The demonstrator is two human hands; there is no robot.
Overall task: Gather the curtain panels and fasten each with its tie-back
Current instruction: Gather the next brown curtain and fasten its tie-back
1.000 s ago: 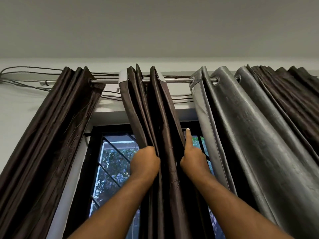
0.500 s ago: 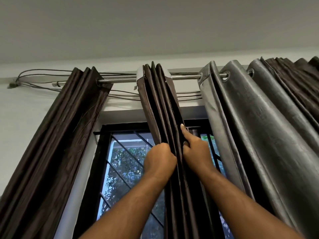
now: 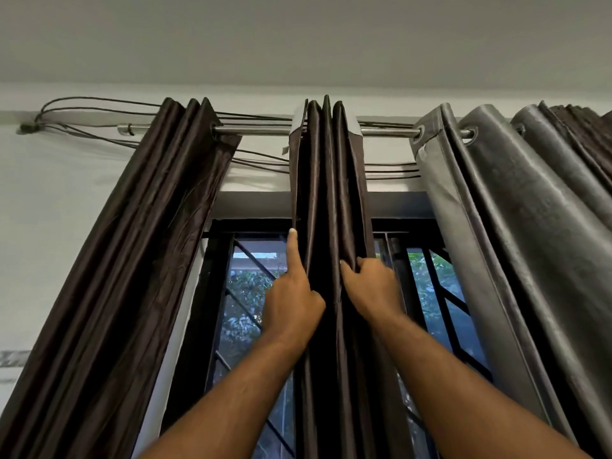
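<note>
A dark brown curtain panel hangs bunched into tight pleats at the middle of the metal rod. My left hand presses on its left edge, index finger pointing straight up along the fold. My right hand grips the right-hand pleats with curled fingers. Another brown panel hangs gathered at the left end of the rod. A grey panel hangs to the right with its shiny backing showing. No tie-back is in view.
Behind the panels is a window with a black frame and diagonal bars, trees outside. Several thin cables loop along the wall by the rod. More dark pleats crowd the far right. The ceiling is close above.
The middle panel's pleats have been squeezed tighter together. My left index finger now points up along the left fold, and my right hand has curled around the right pleats. The view shifted left.
</note>
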